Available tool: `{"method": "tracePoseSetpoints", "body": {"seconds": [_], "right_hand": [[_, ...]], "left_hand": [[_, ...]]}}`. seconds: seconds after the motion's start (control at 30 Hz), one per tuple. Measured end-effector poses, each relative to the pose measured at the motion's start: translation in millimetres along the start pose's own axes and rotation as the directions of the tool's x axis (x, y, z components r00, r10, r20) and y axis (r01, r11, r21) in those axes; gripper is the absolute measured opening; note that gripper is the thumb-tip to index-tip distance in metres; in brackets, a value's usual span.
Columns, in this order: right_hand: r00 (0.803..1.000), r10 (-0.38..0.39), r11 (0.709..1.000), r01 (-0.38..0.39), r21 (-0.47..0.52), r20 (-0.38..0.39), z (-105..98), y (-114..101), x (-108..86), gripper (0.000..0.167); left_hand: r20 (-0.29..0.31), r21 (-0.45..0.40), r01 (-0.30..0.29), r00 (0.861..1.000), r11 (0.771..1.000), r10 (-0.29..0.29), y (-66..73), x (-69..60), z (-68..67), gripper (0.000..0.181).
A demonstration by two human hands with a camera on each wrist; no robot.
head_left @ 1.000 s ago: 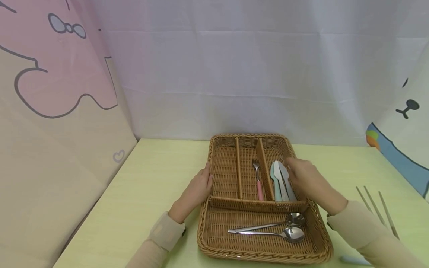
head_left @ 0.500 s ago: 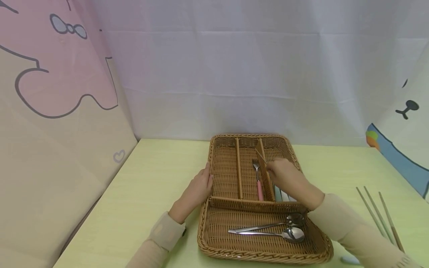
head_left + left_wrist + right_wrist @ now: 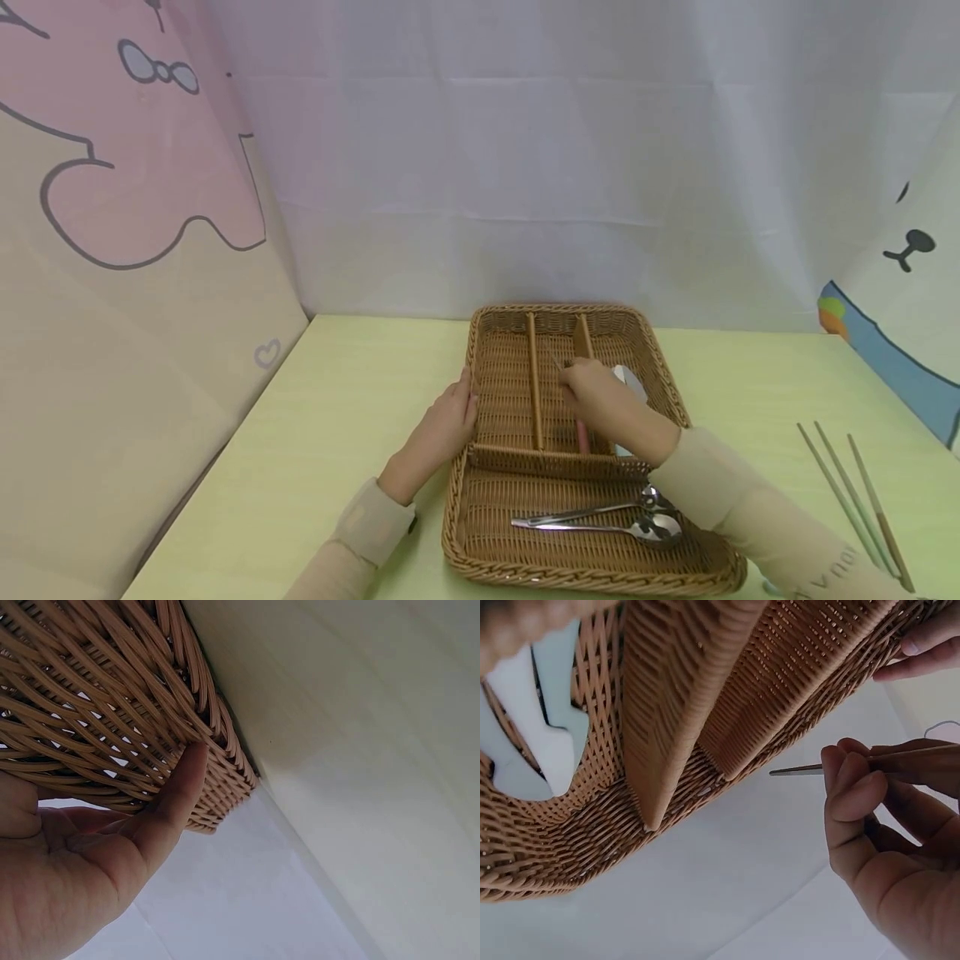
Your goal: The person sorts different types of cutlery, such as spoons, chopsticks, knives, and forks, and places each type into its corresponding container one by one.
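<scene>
My left hand grips the left side of a wicker cutlery basket; in the left wrist view one digit lies along its woven wall. My right hand is over the middle long compartment, by the divider. Between its thumb and fingers it pinches a chopstick, brown with a pointed metal tip. Below that hand the pink handle of a fork shows; the rest is covered. Several flat knives, mint, white and grey, lie in the right compartment, partly hidden in the head view.
Two metal spoons, one slotted, lie in the front compartment. On the table to the right are three chopsticks, two greenish and one brown. A light object at the front edge is mostly behind the right sleeve. Fabric hangs behind.
My right hand has moved left with the chopstick, from the basket's right side across the knives to the middle compartment, covering most of the fork. The left hand keeps its hold on the basket.
</scene>
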State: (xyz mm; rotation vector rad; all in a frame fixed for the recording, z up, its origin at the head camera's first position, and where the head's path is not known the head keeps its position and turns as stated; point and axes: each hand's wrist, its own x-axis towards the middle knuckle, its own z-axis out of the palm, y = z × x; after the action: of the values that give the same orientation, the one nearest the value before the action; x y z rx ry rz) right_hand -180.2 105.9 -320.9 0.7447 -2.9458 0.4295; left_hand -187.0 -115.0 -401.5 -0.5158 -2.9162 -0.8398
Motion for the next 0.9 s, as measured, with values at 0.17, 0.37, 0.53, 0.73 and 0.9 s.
{"method": "tracePoseSetpoints", "body": {"seconds": [0.17, 0.37, 0.53, 0.73, 0.9], "right_hand": [[0.999, -0.036, 0.999, 0.036, 0.011, 0.003, 6, -7, 6.0, 0.02], [0.999, -0.045, 0.999, 0.044, 0.02, 0.029, 13, -16, 13.2, 0.02], [0.997, -0.048, 0.998, 0.045, 0.054, 0.061, 18, -21, 19.2, 0.022], [0.996, -0.026, 0.999, 0.023, 0.042, 0.084, 25, -24, 27.2, 0.012], [0.996, -0.021, 0.998, 0.015, 0.063, 0.089, 31, -25, 33.9, 0.012]], "left_hand": [[-0.003, 0.007, -0.001, 1.0, 1.0, 0.001, 0.6, -0.6, -0.4, 0.052], [-0.009, 0.01, -0.006, 1.0, 1.0, 0.006, 1.1, -0.4, -1.1, 0.052], [-0.005, 0.007, -0.005, 1.0, 1.0, 0.005, 1.9, -0.7, -2.1, 0.052], [-0.011, 0.006, -0.012, 1.0, 1.0, 0.012, 1.6, -0.9, -1.2, 0.052], [-0.017, 0.01, -0.016, 1.0, 1.0, 0.016, 1.8, -1.2, -1.2, 0.052]]}}
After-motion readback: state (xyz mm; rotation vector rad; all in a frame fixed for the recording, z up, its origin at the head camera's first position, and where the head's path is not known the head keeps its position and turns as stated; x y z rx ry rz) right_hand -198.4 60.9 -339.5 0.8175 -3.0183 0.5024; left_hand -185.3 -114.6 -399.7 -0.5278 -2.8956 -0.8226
